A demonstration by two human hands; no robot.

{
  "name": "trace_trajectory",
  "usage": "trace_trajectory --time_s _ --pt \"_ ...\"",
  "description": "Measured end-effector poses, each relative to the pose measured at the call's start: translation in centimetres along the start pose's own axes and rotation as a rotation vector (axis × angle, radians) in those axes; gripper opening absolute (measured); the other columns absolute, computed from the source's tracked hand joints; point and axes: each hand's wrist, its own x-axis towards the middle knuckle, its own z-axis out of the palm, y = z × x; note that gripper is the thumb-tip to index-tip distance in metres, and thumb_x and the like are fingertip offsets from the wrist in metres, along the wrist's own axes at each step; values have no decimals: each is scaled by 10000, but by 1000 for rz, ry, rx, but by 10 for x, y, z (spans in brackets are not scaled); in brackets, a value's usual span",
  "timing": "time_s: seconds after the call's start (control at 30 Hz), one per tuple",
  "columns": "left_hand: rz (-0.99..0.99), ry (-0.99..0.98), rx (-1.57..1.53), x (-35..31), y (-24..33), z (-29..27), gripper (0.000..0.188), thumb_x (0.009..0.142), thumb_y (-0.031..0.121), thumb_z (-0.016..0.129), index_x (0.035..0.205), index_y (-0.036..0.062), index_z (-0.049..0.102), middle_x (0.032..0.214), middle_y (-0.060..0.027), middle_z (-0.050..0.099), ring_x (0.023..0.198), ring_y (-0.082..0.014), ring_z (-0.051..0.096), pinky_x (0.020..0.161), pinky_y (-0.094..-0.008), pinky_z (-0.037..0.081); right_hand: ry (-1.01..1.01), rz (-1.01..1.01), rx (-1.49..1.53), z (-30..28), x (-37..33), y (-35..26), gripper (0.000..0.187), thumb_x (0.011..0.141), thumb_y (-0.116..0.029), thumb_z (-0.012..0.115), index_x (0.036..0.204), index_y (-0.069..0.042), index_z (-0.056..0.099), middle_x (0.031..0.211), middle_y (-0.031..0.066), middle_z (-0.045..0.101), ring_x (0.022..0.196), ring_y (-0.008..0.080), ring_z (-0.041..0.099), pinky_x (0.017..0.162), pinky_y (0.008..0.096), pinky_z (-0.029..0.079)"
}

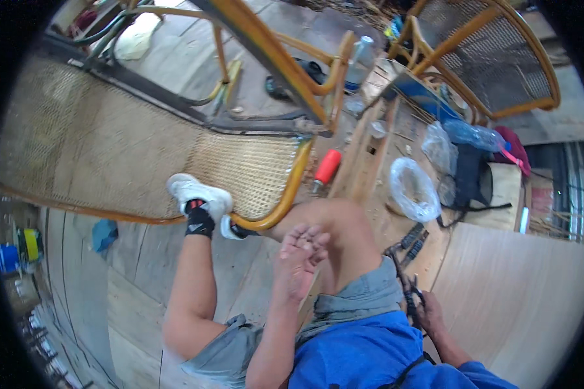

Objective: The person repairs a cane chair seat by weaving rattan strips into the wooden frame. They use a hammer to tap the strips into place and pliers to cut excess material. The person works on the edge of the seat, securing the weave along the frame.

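Observation:
My left hand [302,259] is raised over my left thigh, palm up with loosely bent fingers and nothing visible in it. Down at my right side, my right hand [429,312] has its fingers closed around a dark-handled hand tool [411,296], whose exact kind I cannot make out. Just beyond it lie black-handled tools [414,245] on the wood. In front of me stretches a rattan lounge chair [246,172] with a woven cane seat, and my white shoe [198,194] rests against its edge. A red-handled tool [328,166] stands beside the chair's curved end.
To the right, a clear plastic bag [414,189] forms a round opening on the wooden bench [360,152]. Past it are a plastic bottle [477,135] and a black bag [472,176]. A second cane chair [493,58] stands far right. A pale board [516,292] lies at my right.

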Motion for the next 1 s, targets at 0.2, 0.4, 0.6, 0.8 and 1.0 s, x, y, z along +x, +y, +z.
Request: trace_trajectory --time_s 0.2,0.4,0.6,0.8,1.0 --pt "57 -37 -97 -3 6 -12 303 900 150 527 1177 39 473 1180 -126 554 1104 -279 548 856 -378 500 53 194 -204 -70 -8 -46 279 832 -137 580 1084 -62 487 793 226 598 783 418 595 669 473 453" --pt "-54 -294 -482 -3 12 -15 493 944 407 413 1216 1 479 1268 -171 512 1184 -340 485 949 -462 434 -297 74 -466 -113 -3 -42 145 704 -141 649 782 -28 603 661 151 629 623 300 623 577 406 470" --pt "-17 -183 -256 -11 7 4 408 902 180 504 1266 19 414 1300 -151 473 1188 -319 482 947 -413 436 -627 167 850 -119 -30 -108 324 755 -27 632 1075 16 599 897 91 649 871 169 600 727 306 495" --pt "41 -192 188 -33 14 34 667 783 -95 451 1395 43 223 1400 -135 336 1201 -264 471 943 -346 424 -390 -62 474 -92 15 -190 232 798 -110 643 999 3 611 837 66 643 777 158 606 699 317 479" --pt "278 -227 748 -48 16 48 759 754 -188 289 1438 17 31 1431 -189 239 1172 -269 509 992 -352 390 -193 -465 382 -66 61 -292 209 815 -148 643 955 6 622 850 151 656 762 224 636 712 321 484"
